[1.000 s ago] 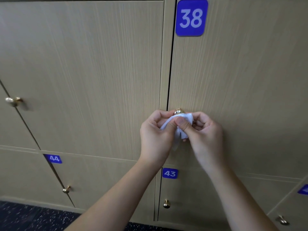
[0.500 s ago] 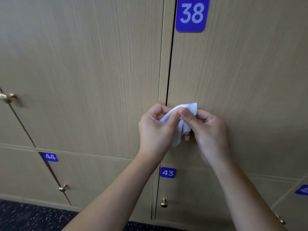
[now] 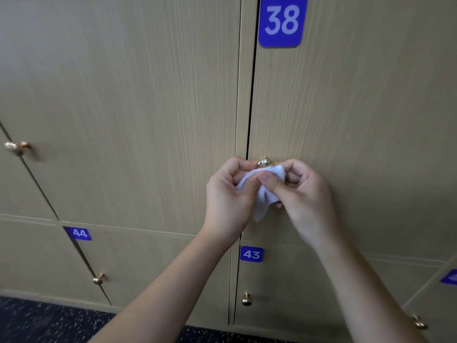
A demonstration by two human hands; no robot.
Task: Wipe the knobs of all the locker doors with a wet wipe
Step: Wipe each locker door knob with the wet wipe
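Wiping is under way at the knob (image 3: 264,162) of door 38 (image 3: 346,120), just right of centre frame. The wipe (image 3: 265,194) is held bunched between both hands, directly under and against the brass knob, whose top shows bare above the cloth. The left hand (image 3: 228,196) has its fingers curled round the wipe's left part, the thumb laid across the cloth; the right hand (image 3: 305,191) pinches the right part, thumb pressed on the front. Both grips are thus clenched on the wipe. A loose tail of cloth hangs below, between the hands.

Two hands are probably used so that the cloth can be stretched and wrapped round the small ball and its neck; one hand alone would likely slide off the rounded metal. Whether the underside is fully wrapped cannot be told, as it is hidden by the fingers.

Other knobs noted: one at left edge (image 3: 14,147), one under label 44 (image 3: 98,279), one under label 43 (image 3: 246,300), one at lower right (image 3: 419,322), blurred. None is touched now. The label 38 (image 3: 282,21) sits at top. Dark speckled floor (image 3: 37,320) runs along the bottom left.
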